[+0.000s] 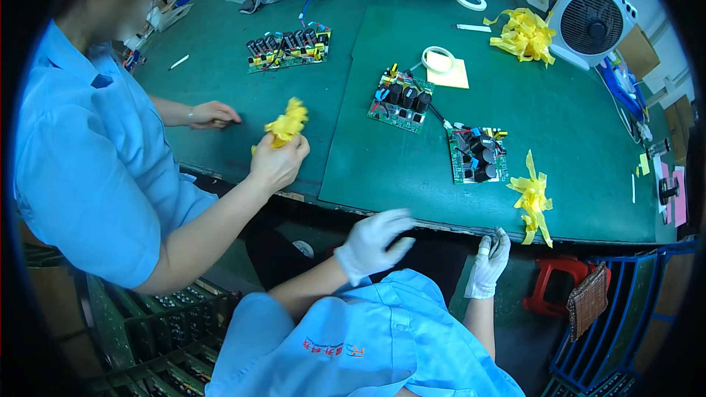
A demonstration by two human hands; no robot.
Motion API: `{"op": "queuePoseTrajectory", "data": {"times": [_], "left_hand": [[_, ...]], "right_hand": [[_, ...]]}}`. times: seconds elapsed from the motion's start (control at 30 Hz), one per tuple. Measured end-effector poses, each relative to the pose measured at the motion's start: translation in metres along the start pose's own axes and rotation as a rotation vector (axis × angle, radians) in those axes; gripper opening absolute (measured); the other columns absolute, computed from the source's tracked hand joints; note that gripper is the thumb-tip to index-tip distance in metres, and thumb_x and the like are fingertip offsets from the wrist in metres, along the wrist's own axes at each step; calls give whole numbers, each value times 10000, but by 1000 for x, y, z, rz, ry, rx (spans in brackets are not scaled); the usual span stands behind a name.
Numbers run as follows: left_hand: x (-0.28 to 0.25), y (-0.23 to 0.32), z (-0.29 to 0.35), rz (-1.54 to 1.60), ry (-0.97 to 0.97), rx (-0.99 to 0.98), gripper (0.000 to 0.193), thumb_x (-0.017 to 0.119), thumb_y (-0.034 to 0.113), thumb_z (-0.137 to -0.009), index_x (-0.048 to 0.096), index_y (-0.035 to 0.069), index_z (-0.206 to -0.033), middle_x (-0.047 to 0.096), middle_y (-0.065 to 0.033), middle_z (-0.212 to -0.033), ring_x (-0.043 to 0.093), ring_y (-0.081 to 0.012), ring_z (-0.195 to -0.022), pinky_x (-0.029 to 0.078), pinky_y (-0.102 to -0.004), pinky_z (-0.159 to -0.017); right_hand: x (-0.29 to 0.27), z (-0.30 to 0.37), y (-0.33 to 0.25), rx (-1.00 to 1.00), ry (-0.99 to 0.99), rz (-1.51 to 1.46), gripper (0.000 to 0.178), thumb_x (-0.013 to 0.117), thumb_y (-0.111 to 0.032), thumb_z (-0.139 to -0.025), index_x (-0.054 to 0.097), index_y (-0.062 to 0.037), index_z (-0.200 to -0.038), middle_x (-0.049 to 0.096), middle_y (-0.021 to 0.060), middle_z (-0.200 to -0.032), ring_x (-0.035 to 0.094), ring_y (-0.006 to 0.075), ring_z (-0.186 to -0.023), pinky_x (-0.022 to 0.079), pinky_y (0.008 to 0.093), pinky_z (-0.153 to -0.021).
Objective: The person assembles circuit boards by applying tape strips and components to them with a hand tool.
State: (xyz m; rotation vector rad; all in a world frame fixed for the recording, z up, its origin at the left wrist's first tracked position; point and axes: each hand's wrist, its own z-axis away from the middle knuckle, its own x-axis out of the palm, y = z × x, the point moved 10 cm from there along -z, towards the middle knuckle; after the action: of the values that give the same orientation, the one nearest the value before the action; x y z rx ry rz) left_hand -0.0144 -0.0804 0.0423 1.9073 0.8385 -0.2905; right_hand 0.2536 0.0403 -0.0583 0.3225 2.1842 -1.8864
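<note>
My left hand (375, 245), in a white glove, hovers just in front of the table's near edge. Its thumb stands apart from slightly blurred fingers, and nothing shows in it. At the edge further right, my right hand (489, 263), also gloved, has its fingers drawn together; whatever they may hold is too small to make out. Beyond my hands lie two green circuit boards with black capacitors, a nearer board (478, 156) and a farther board (401, 101), with a cable between them. A bundle of yellow tape strips (532, 197) lies near my right hand.
At my left, a person in blue (103, 169) holds crumpled yellow tape (287, 123). Another circuit board (288, 50) lies beyond. Toward the back are a tape roll (439, 60), a yellow tape heap (523, 35) and a fan (590, 18). A red stool (548, 283) stands below right.
</note>
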Motion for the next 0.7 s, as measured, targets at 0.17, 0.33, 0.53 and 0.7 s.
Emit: {"op": "queuePoseTrajectory", "data": {"times": [0.17,0.33,0.53,0.7], "left_hand": [[-78,-68,94,-166,248,-427,299,699,33,-809,639,14,-1101,634,-164,-1146,677,-230,-894,568,-322,-672],[-110,-60,43,-788,120,-191,521,779,279,-785,611,79,-1236,593,-192,-1224,562,-381,-1113,465,-442,-959],[-94,-93,33,-592,-244,-315,564,739,409,-801,599,175,-1295,563,-144,-1319,583,-344,-1108,511,-457,-921],[-76,-112,2,-619,-571,-24,322,681,379,-836,724,160,-1068,613,-106,-1263,603,-298,-1052,515,-453,-882]], "right_hand": [[34,2,5,51,-106,-164,394,565,-52,-948,466,86,-1304,526,191,-1295,520,246,-1195,435,382,-1038],[54,-5,-32,-61,-147,-15,407,617,-41,-912,501,94,-1277,578,199,-1225,564,224,-1102,449,341,-980],[31,-4,-44,-162,-83,-29,378,571,3,-932,492,88,-1292,568,173,-1247,534,198,-1147,411,338,-1029],[29,-10,-62,-212,-117,14,376,595,-9,-921,505,90,-1272,592,176,-1191,573,199,-1079,459,338,-960]]}}
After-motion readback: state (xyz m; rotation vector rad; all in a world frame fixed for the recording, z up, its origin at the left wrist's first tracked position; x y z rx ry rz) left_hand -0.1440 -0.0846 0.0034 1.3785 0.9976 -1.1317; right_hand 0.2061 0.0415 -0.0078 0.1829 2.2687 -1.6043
